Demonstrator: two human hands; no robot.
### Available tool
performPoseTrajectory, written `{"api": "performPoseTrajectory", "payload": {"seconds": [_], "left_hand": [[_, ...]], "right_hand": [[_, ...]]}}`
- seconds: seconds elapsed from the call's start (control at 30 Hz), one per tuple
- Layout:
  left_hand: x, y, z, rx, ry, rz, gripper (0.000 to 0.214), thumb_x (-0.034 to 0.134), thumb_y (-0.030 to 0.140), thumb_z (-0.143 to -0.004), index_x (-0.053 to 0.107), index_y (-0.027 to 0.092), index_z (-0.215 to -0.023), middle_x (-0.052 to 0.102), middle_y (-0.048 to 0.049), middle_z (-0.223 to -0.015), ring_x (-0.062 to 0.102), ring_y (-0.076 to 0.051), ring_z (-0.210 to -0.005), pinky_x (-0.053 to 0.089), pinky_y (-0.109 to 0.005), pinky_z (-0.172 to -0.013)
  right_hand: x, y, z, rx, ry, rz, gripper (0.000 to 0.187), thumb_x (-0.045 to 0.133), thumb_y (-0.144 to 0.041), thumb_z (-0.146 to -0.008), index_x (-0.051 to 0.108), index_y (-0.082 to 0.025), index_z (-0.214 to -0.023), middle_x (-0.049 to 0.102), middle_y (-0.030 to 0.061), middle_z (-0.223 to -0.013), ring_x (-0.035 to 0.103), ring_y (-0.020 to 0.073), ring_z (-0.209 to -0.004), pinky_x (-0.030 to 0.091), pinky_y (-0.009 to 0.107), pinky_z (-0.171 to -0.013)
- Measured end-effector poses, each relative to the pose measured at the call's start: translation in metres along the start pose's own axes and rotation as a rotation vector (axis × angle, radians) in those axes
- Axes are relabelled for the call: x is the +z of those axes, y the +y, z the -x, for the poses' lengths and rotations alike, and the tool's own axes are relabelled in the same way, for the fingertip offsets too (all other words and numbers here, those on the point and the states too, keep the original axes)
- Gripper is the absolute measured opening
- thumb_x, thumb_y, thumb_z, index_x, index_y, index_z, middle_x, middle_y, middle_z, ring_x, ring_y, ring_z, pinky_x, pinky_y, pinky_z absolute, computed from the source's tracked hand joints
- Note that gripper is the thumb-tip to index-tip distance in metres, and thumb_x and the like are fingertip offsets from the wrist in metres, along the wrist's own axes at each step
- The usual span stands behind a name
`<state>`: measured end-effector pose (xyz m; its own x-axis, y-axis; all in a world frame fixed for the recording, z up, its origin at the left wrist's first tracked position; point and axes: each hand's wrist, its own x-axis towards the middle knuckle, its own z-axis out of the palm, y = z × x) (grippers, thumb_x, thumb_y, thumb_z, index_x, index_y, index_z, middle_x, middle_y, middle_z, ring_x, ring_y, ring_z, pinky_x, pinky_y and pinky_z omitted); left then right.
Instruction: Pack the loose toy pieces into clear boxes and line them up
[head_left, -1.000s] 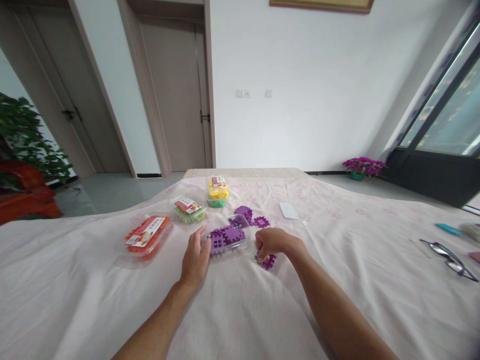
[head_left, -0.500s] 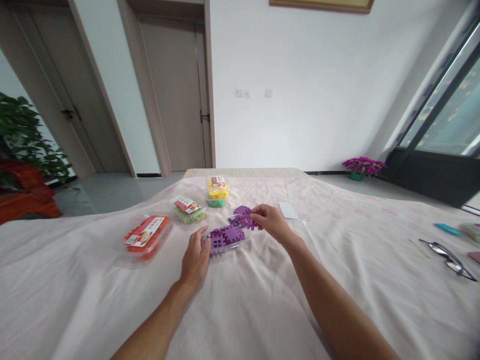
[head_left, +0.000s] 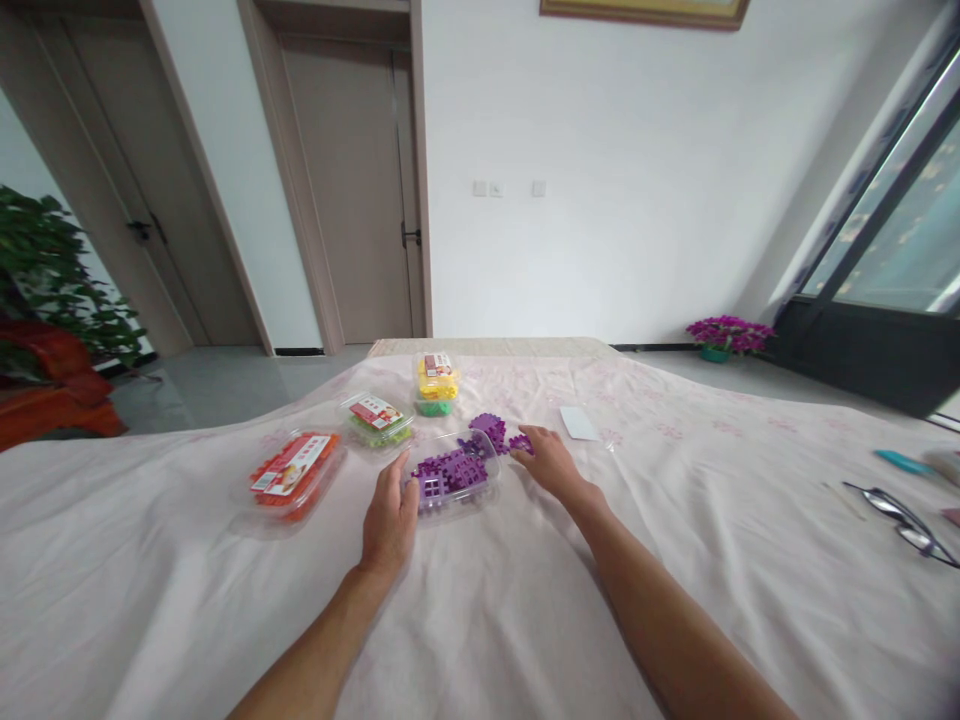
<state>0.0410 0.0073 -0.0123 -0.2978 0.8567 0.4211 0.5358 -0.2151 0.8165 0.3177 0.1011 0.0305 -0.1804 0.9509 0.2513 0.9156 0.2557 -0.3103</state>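
Inspecting remotely, I find the loose purple piece point(head_left: 519, 443) just right of the clear tray point(head_left: 459, 508), at the fingertips of the nearer right hand point(head_left: 553, 463); pinched or not, I cannot tell. The left hand point(head_left: 388, 518) clasps the tray's left end.

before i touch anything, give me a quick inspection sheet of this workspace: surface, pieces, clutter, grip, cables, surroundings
Surface: floral tablecloth, wrinkled
Handled things: open clear plastic tub holding purple interlocking pieces; loose purple gear-edged piece just beyond it
Clutter: orange-filled tub, lime-green-filled tub, yellow-and-green stack, white card, eyeglasses; blue item near the right edge, unclear
Grip: left hand against the open tub's left end; right hand with fingertips at a small purple piece, whether grasped cannot be told
Cables: nothing seen
Surroundings: door, white wall with switch plates, leafy plant, potted purple flowers
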Motion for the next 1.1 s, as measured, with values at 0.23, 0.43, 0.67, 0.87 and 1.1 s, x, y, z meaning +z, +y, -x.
{"api": "performPoseTrajectory", "payload": {"seconds": [0.23,0.43,0.67,0.87,1.1], "left_hand": [[0.001,-0.004,-0.001,0.014,-0.01,-0.003,0.045,0.043,0.029,-0.094,0.049,0.018,-0.137,0.053,-0.0128,-0.142,0.046,-0.024,-0.136,0.033,-0.045,-0.117],[0.0,-0.003,0.0,0.009,-0.008,0.021,0.045,0.043,0.029,-0.094,0.049,0.019,-0.137,0.054,-0.0122,-0.141,0.047,-0.023,-0.135,0.034,-0.043,-0.117],[0.001,-0.004,0.0,0.017,-0.004,0.036,0.044,0.044,0.03,-0.094,0.05,0.02,-0.137,0.055,-0.011,-0.14,0.047,-0.022,-0.135,0.034,-0.042,-0.116],[0.0,-0.002,0.0,0.034,-0.037,0.014,0.045,0.041,0.03,-0.095,0.049,0.018,-0.138,0.053,-0.0123,-0.141,0.047,-0.022,-0.134,0.034,-0.044,-0.116],[0.0,0.005,0.002,0.036,-0.067,0.006,0.045,0.042,0.031,-0.095,0.049,0.021,-0.138,0.054,-0.0104,-0.14,0.047,-0.022,-0.134,0.034,-0.043,-0.116]], "right_hand": [[0.005,0.002,0.006,-0.011,-0.074,0.139,0.031,0.056,-0.037,-0.094,0.068,-0.017,-0.114,0.066,0.0132,-0.12,0.057,0.0243,-0.115,0.036,0.03,-0.097],[-0.004,-0.001,0.006,0.085,-0.007,0.19,0.037,0.035,-0.037,-0.103,0.066,-0.018,-0.11,0.071,0.0144,-0.107,0.065,0.0234,-0.1,0.041,0.029,-0.081],[-0.008,0.01,0.003,0.249,0.118,-0.037,0.036,0.036,-0.032,-0.099,0.07,-0.018,-0.097,0.075,0.0108,-0.093,0.069,0.0221,-0.089,0.042,0.027,-0.071],[-0.01,-0.014,-0.004,0.235,0.193,-0.786,0.038,0.041,-0.036,-0.092,0.067,-0.013,-0.108,0.073,0.0083,-0.087,0.07,0.0183,-0.078,0.053,0.026,-0.064],[-0.02,-0.068,0.008,0.051,0.014,-0.934,0.038,0.047,-0.033,-0.089,0.068,-0.015,-0.114,0.069,0.0027,-0.071,0.066,0.0153,-0.063,0.056,0.026,-0.058]]}}
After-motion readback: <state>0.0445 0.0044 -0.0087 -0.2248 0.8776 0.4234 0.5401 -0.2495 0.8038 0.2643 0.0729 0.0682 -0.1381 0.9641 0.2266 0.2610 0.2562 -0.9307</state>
